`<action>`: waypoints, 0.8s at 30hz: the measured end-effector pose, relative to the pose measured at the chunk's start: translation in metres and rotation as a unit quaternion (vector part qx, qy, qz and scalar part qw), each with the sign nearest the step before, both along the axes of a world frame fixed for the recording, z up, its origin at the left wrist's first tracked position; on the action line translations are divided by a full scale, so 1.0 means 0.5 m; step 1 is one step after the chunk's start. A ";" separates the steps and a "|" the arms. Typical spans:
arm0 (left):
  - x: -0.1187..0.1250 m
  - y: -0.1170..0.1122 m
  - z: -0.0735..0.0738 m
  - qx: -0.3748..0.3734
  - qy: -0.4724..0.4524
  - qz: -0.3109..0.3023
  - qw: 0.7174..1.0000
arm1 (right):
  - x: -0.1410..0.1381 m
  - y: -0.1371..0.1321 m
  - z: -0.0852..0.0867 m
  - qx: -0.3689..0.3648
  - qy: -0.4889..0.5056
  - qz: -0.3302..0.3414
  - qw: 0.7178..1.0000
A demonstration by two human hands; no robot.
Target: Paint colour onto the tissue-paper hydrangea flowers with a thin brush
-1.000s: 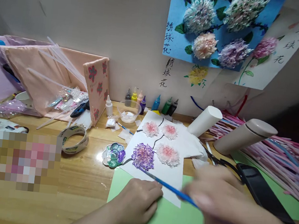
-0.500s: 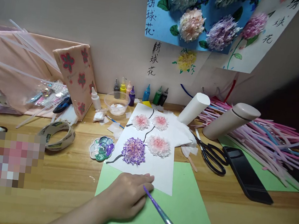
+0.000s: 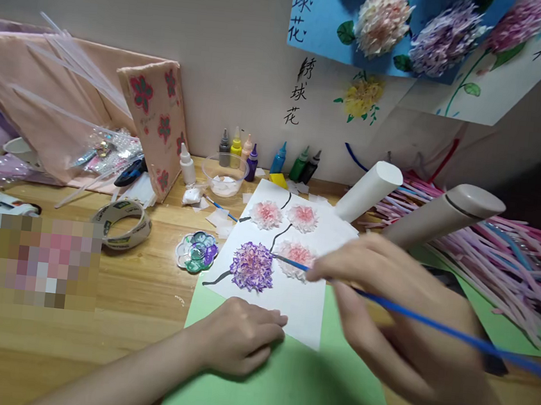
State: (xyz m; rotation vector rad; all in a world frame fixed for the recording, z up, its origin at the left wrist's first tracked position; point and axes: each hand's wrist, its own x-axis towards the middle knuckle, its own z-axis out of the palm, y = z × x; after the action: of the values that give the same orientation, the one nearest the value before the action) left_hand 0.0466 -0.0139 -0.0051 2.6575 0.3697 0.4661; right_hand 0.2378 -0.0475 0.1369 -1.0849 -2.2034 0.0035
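Observation:
In the head view my left hand [image 3: 243, 336] lies on the lower edge of a white sheet of paper [image 3: 299, 318], fingers resting flat and holding nothing. My right hand [image 3: 394, 312], somewhat blurred, pinches a thin blue paintbrush [image 3: 413, 313]. Its tip is over the paper, between a fluffy purple flower [image 3: 253, 266] and a pink-and-white flower [image 3: 296, 257] partly behind the brush and fingers. Whether the tip touches is unclear. Two more pink-and-white flowers, including one at the upper left [image 3: 267, 214], sit above, with black painted stems between them.
Green paper [image 3: 279, 397] lies beneath the white sheet. Left stand a paint palette [image 3: 196, 251], tape roll [image 3: 123, 226], clear bowl [image 3: 225, 175] and glue gun [image 3: 2, 205]. Paint bottles [image 3: 298, 163] line the wall. Right are a white cylinder [image 3: 371, 190], a tumbler [image 3: 443, 214] and pink strips [image 3: 500, 272].
My right hand has come into view from the lower right with the blue paintbrush over the paper. Earlier a purple-tipped brush showed by my left hand. The view has shifted slightly.

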 end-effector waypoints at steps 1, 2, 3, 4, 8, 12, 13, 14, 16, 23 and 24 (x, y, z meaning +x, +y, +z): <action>-0.001 0.000 0.001 -0.002 0.001 -0.005 1.000 | -0.006 0.030 0.005 -0.015 0.010 0.004 1.000; -0.002 0.000 0.002 -0.003 0.000 -0.010 1.000 | -0.009 0.054 0.005 -0.032 -0.003 0.010 0.999; -0.003 0.000 0.002 -0.003 -0.006 -0.016 1.000 | -0.010 0.073 0.000 -0.051 -0.011 0.003 0.999; -0.005 -0.001 0.002 -0.001 -0.012 -0.024 1.000 | -0.009 0.086 -0.008 -0.067 -0.013 -0.008 0.998; -0.006 -0.003 -0.001 0.012 -0.039 -0.053 0.998 | 0.006 0.107 -0.041 -0.139 0.014 -0.056 0.989; 0.005 -0.016 0.002 0.017 -0.052 -0.050 0.997 | 0.013 0.118 -0.055 -0.192 0.041 -0.073 0.978; 0.008 -0.021 0.003 0.021 -0.048 -0.046 0.998 | 0.014 0.121 -0.058 -0.197 0.048 -0.073 0.976; 0.012 -0.026 0.003 0.028 -0.042 -0.042 0.998 | 0.014 0.124 -0.062 -0.201 0.055 -0.074 0.975; 0.017 -0.034 0.002 0.040 -0.022 -0.029 0.999 | 0.014 0.129 -0.069 -0.209 0.064 -0.075 0.973; 0.018 -0.035 -0.002 0.040 0.008 0.002 0.999 | 0.021 0.138 -0.081 -0.234 0.081 -0.085 0.965; 0.017 -0.034 -0.002 0.036 0.010 0.002 0.999 | 0.022 0.138 -0.080 -0.240 0.083 -0.091 0.963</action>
State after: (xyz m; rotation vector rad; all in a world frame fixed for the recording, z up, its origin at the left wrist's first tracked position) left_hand 0.0553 -0.0308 -0.0061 2.7330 0.3713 0.4636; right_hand 0.2487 0.0216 0.0970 -1.4848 -1.9905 0.5540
